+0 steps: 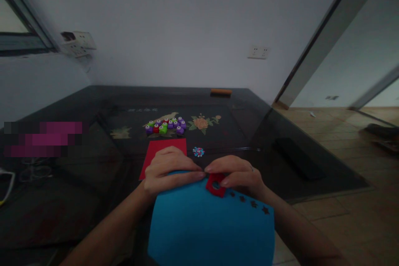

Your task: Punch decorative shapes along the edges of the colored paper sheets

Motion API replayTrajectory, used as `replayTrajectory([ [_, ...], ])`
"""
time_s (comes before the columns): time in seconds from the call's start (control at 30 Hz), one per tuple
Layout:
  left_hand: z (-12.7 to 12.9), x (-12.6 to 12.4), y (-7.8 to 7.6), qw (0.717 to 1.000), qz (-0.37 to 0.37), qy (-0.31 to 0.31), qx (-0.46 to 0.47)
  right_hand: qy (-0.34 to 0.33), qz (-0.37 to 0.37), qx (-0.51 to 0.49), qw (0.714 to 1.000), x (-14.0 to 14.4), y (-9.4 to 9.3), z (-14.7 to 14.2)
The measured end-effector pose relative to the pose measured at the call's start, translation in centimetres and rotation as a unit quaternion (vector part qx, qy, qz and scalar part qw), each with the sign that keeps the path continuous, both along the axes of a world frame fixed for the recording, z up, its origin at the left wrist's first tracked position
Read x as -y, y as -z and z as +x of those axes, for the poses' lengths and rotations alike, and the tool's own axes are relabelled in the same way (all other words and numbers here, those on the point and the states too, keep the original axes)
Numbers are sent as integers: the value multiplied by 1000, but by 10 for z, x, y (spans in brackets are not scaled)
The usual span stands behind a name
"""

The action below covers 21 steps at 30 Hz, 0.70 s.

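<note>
Two hands are seen low in the view, forearms angled inward to meet at the top edge of a blue sheet (205,224). A red punch (215,185) is pinched on that edge by the right hand (238,174), thumb and fingers pressed together around it; the left hand (168,170) is laid curled over the sheet, grip closed on its edge. Four star holes (249,203) are lined up beside the punch. Pale characters on the dark counter (311,149) cannot be read. Beyond, red paper (162,147) and small punches (165,126) are spotted
</note>
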<state>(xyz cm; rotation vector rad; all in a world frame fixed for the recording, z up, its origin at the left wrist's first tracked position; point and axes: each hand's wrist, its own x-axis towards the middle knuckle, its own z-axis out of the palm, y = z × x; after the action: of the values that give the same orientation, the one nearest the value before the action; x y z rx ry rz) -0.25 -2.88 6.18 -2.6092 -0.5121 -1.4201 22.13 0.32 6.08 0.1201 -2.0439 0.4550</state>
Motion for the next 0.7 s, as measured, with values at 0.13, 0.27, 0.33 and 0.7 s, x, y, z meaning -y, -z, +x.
replayTrajectory([
  [0.13, 0, 1, 1, 1000, 0, 1, 1, 3, 5, 0, 1000, 0, 0, -1],
  [0.27, 0, 2, -2, 1000, 0, 8, -8, 21, 22, 27, 999, 2, -2, 2],
  [0.33, -1, 3, -3, 1000, 2, 13, -15, 32, 36, 52, 997, 3, -4, 5],
  [0.7, 5, -2, -10, 999, 29, 39, -8, 43, 89, 105, 990, 5, -18, 8],
])
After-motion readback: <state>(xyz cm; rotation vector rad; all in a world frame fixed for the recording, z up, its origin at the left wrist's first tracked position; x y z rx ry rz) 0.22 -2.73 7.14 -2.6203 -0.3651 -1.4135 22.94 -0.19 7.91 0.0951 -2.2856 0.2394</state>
